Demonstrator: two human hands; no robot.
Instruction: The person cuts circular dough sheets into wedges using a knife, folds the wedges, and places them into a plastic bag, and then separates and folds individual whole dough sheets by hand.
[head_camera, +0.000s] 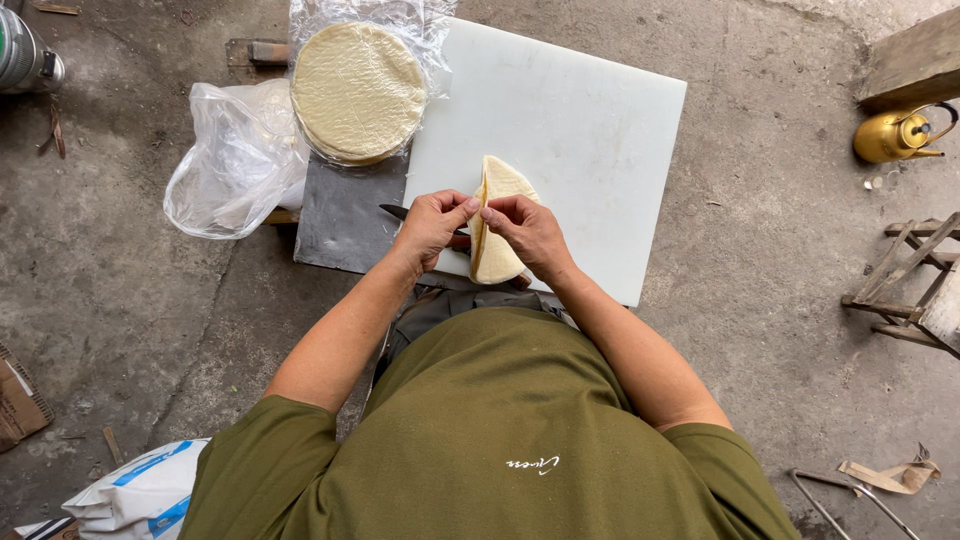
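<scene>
I see both hands pinched shut on the same thing — a pale folded wrapper (497, 225) held up on edge over the near edge of the white cutting board (580, 130). My left hand (432, 226) grips its left side with thumb and fingertips curled tight; my right hand (527, 232) closes on it from the other side, knuckles up, the two thumbs almost touching at the fold. A dark knife (396, 212) lies under my left hand, its tip poking out toward the board's left edge.

At the board's far left corner sits a round stack of wrappers (357, 92) in clear plastic, with a crumpled plastic bag (235, 160) just beside it. The board rests on a low grey stand over a rough concrete floor (120, 300); a brass kettle (893, 134) stands well off to the right, and a white sack (140, 495) lies near my left elbow.

Both forearms angle inward from the elbows — wrists meet close in front of my green shirt.
</scene>
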